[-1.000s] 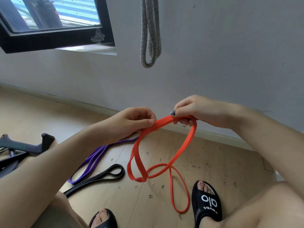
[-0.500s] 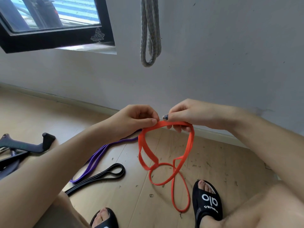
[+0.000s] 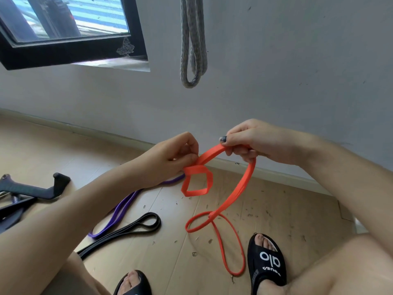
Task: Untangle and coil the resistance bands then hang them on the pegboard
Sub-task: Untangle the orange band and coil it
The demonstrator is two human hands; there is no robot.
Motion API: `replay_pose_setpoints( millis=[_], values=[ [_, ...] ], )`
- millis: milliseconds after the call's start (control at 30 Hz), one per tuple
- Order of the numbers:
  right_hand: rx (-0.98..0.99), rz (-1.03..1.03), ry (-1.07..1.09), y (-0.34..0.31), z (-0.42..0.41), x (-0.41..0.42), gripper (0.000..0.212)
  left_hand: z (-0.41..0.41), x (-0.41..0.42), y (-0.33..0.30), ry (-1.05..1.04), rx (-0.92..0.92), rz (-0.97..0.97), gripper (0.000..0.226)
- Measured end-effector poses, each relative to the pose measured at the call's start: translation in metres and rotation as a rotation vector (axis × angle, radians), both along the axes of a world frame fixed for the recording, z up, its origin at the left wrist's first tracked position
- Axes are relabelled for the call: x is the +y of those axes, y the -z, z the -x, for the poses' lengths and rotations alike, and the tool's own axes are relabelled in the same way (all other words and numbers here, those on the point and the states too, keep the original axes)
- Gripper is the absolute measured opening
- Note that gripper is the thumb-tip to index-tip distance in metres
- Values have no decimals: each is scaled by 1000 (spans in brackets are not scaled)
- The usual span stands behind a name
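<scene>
Both hands up in front of the wall, working the orange band (image 3: 244, 184). L hand (image 3: 170, 160) pinches it betw thumb + fingertips at a fold — a small flat loop hangs just below that pinch. R hand (image 3: 251, 141) has fingers curled round the band's top, thumb on top, dark-painted nail showing. Betw the hands the band runs as a doubled strip, then arcs down from the R hand to a crossing point near the floor (image 3: 148, 262), where it splits into two loops — one to the left, one longer reaching down beside the right sandal (image 3: 268, 262).

Purple band (image 3: 119, 213) lies on the floor, its far end passing behind the L hand. Black band (image 3: 136, 226) lies just beside it, nearer the camera, looped end twd the orange one. Grey band (image 3: 192, 50) hangs doubled on the wall above; its top is out of frame. Black handle gear (image 3: 38, 190) at far left on the floor. Left sandal (image 3: 134, 284) at bottom edge
</scene>
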State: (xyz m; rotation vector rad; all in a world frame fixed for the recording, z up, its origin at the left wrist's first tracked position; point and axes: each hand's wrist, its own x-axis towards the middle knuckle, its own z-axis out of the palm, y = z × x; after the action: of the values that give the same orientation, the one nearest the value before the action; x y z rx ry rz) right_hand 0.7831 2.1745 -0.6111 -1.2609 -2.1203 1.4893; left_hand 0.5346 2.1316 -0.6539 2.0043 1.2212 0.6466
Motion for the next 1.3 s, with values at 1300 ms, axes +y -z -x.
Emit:
replay_pose_setpoints(
  millis=[1300],
  values=[
    [-70, -55, 74, 3, -1, 5, 29, 25, 11, 15, -97, -135, 368, 3]
  ],
)
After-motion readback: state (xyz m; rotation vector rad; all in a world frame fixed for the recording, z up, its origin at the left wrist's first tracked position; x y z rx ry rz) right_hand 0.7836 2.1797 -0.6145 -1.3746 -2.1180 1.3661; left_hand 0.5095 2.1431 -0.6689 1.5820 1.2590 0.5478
